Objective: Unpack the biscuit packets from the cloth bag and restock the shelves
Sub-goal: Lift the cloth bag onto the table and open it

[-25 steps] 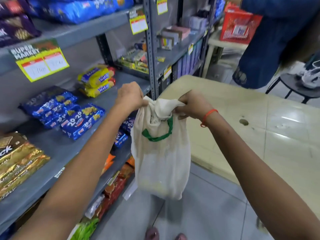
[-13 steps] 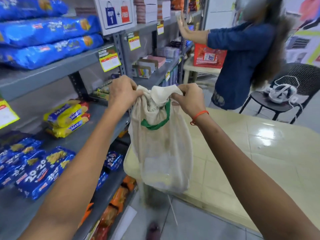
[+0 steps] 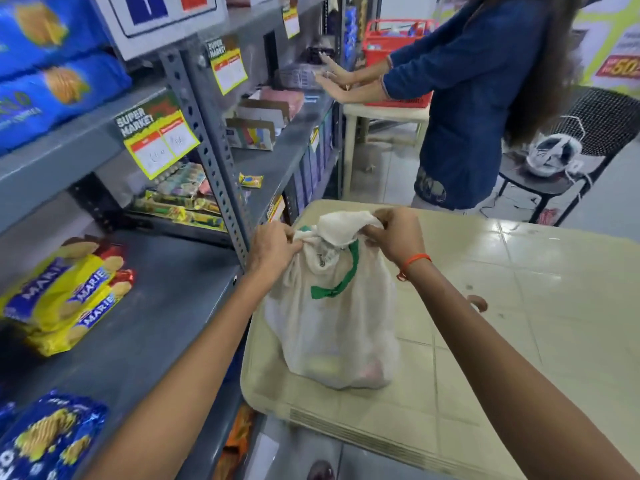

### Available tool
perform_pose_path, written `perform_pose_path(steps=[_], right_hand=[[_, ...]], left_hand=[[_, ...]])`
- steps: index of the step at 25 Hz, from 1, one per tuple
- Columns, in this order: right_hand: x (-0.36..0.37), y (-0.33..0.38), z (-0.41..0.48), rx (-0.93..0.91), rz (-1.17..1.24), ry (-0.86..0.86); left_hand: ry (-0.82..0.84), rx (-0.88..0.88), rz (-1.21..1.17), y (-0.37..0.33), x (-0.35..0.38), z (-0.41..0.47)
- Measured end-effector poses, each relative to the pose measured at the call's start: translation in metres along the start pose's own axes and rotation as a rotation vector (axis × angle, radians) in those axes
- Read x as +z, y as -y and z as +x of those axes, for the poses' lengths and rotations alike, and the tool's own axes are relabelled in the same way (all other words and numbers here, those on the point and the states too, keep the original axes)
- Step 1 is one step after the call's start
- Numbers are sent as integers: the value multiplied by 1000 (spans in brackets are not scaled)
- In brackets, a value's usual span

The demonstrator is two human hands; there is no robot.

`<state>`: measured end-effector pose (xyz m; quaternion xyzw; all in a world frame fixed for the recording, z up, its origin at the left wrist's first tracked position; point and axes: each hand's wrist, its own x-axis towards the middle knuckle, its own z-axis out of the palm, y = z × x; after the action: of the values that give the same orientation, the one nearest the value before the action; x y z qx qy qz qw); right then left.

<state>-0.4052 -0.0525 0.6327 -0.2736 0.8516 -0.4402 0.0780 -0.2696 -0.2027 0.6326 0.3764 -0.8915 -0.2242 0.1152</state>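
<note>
1. While the cloth bag [image 3: 332, 327] stood on the bench [image 3: 502, 358] with its mouth bunched shut, we judged the unpacking not yet begun: no packet was out, and all the restocking was left.
2. Our left hand [image 3: 273, 247] was closed on the gathered cloth at the bag's left; our right hand [image 3: 398, 237] pinched the loose white flap at the top.
3. We saw thin, soft, off-white fabric with a green handle [image 3: 341, 282]; pale yellow and pinkish shapes showed faintly through near its base.
4. On the grey metal shelf [image 3: 166, 306] just beside the bench lay glossy yellow Marie packets [image 3: 65, 292], long and rounded, with blue crinkly packets [image 3: 48, 441] nearer us.
5. Only the head view was given.
</note>
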Motion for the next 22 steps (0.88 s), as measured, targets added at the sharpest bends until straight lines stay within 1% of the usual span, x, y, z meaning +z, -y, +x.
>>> perform_pose_path(steps=[2,4,8,10,12,14,15,17,18,19,20,21,22], right_hand=[[17,-20,4,54,-51,44],[32,-47,3,120,-120,77],[51,-103,0,276,-222,244],[53,-122,3,299,-252,289],[53,-131,5,279,-309,305],[51,-133,7,208,-436,298],[49,-132,8,134,-474,264],[48,-128,7,-101,-444,204],[49,-128,6,-228,-447,240],[52,-131,4,-330,-497,318],[54,-134,3,-380,-582,416],[56,-138,2,-383,-652,493],[58,-144,0,-390,-694,517]], left_hand=[[49,-31,30,14,25,6],[119,-22,60,26,52,6],[298,-9,72,40,98,-6],[325,-5,81,43,111,-6],[322,-16,95,43,117,-4],[297,-34,150,37,119,-6],[246,-20,188,31,120,-8],[135,71,185,15,125,-9],[131,115,168,6,129,-7],[160,140,176,-3,135,-6],[197,147,207,-11,141,-5],[226,138,249,-16,147,-5],[241,123,285,-19,151,-6]])
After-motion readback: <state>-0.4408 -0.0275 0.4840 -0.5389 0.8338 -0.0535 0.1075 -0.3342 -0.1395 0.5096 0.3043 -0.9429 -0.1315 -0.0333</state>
